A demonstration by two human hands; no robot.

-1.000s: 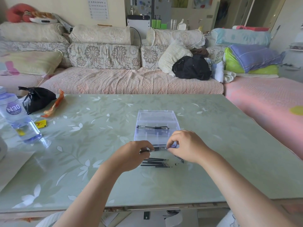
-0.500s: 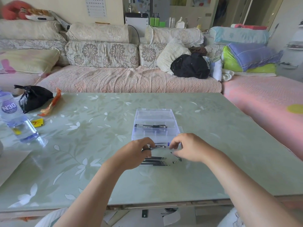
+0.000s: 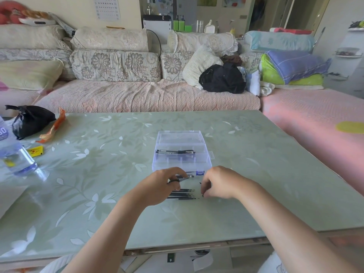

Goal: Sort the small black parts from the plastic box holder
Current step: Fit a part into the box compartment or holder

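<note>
My left hand (image 3: 159, 186), just left of centre frame, pinches a slim black-and-silver piece (image 3: 182, 179) between thumb and fingers. It is held above the row of black parts (image 3: 182, 194), which lie side by side on the table (image 3: 98, 174). My right hand (image 3: 220, 182), just right of centre, has its fingers curled down by the right ends of that row. Something tiny and dark shows at the fingertips, but I cannot tell whether I am gripping it.

The parts are thin and round, so I expect a brush from either wrist would roll them out of line on the smooth table. A tiny piece slipping from my fingers could skitter off and be hard to find against the patterned top.

The clear plastic box (image 3: 181, 160) stands open just above my hands, lid laid back toward the top of the frame. A few pen-like pieces (image 3: 175, 151) lie crosswise inside. A blue-ended piece (image 3: 200, 172) sits at its lower edge; whether inside or outside, I cannot tell.
</note>
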